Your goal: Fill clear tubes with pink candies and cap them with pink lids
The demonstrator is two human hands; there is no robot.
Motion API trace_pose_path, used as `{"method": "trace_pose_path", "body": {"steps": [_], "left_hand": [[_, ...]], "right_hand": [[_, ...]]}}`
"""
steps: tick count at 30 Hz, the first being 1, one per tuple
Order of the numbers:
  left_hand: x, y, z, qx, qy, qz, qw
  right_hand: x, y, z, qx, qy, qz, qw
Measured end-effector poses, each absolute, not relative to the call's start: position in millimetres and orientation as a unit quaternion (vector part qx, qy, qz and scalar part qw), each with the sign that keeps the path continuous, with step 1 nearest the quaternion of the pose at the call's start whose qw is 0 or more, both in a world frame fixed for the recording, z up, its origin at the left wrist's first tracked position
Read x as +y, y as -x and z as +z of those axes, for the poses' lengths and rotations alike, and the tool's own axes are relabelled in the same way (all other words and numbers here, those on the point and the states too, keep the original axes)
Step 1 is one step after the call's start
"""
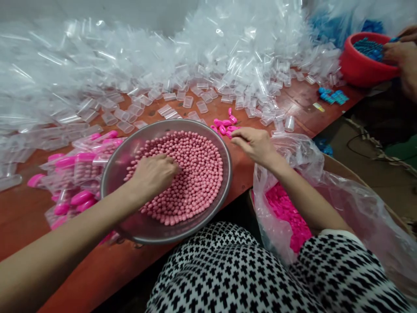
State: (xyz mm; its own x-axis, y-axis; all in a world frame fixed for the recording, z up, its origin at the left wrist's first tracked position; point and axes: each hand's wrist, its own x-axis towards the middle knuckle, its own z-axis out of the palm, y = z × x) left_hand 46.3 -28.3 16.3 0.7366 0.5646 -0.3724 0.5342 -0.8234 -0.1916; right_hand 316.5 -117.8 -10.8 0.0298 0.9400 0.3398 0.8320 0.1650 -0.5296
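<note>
A round metal bowl [228,182] holds a bed of pink beads [195,174]. My left hand [156,174] is in the bowl with its fingers curled down against the beads. Its fingertips are hidden, so what they grip cannot be made out. My right hand [256,144] is past the bowl's right rim, thumb and fingers pinched together at the edge of a small group of bright pink plastic caps [223,125]. One pink cap [229,134] is at its fingertips. Left of the bowl lie clear tubes with pink caps [83,161], some with pink beads inside.
Clear plastic tubes [156,56] are heaped along the back of the red-brown table [81,269]. A clear bag [312,156] with bright pink pieces [288,213] stands at right. Farther right, another person's hands [404,54] work at a red bowl [361,71] near blue pieces [334,96].
</note>
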Motion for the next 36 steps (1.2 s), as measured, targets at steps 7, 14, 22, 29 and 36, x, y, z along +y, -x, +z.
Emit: {"method": "trace_pose_path", "body": {"steps": [7, 14, 22, 29, 36], "left_hand": [[-32, -100, -16, -0.287, 0.948, 0.096, -0.099], [-32, -62, -6, -0.343, 0.646, -0.194, -0.654], [-58, -65, 0, -0.254, 0.537, -0.245, -0.766], [-60, -57, 5, -0.268, 0.548, -0.264, -0.747], [-62, -43, 10, -0.241, 0.603, -0.267, -0.713]], "right_hand": [[-112, -359, -45, -0.656, 0.753, 0.051, -0.001], [-115, -361, -50, -0.553, 0.807, 0.073, 0.195], [-123, -297, 9, -0.654, 0.6, 0.157, 0.434], [-128, -258, 20, -0.678, 0.514, 0.326, 0.412], [-119, -259, 19, -0.549, 0.5, 0.465, 0.482]]}}
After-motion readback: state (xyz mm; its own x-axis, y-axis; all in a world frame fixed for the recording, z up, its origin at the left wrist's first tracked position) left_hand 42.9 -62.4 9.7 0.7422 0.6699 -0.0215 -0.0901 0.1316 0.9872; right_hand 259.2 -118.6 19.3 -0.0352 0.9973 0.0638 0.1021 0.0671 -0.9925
